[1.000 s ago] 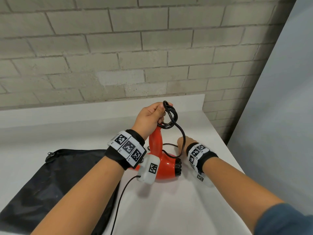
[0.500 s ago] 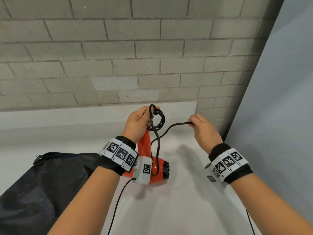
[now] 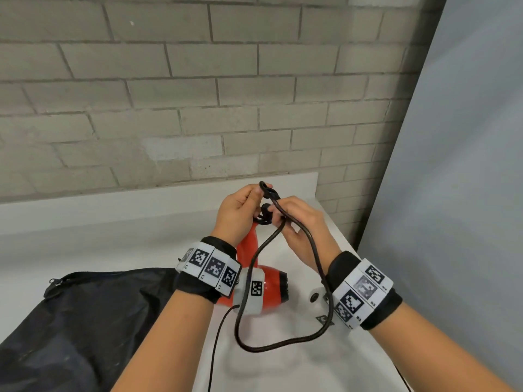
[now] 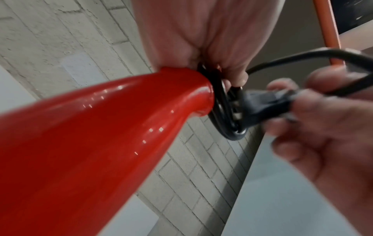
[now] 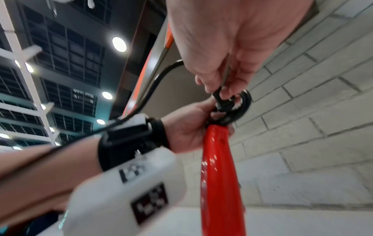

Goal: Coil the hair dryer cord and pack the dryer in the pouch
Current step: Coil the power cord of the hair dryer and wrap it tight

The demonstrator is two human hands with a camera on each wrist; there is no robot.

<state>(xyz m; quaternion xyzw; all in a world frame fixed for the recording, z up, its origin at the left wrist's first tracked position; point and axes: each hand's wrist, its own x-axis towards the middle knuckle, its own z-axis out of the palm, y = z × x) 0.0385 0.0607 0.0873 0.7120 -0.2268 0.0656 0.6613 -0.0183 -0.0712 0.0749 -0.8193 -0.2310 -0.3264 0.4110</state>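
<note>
Your left hand (image 3: 237, 212) clamps the dryer (image 3: 270, 290) handle and the coiled cord (image 3: 283, 342) above the table (image 3: 113, 236); your right hand (image 3: 300, 224) pinches the cord. The cord looks springy, the handle glossy, probably slippery. The pouch (image 3: 70, 321) lies left.

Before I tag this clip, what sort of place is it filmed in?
Probably a staged recording corner in a large industrial or lab-type building, not a home: a bare white table against a painted block wall, a plain grey panel beside it, and a high ceiling with round lights overhead.
</note>
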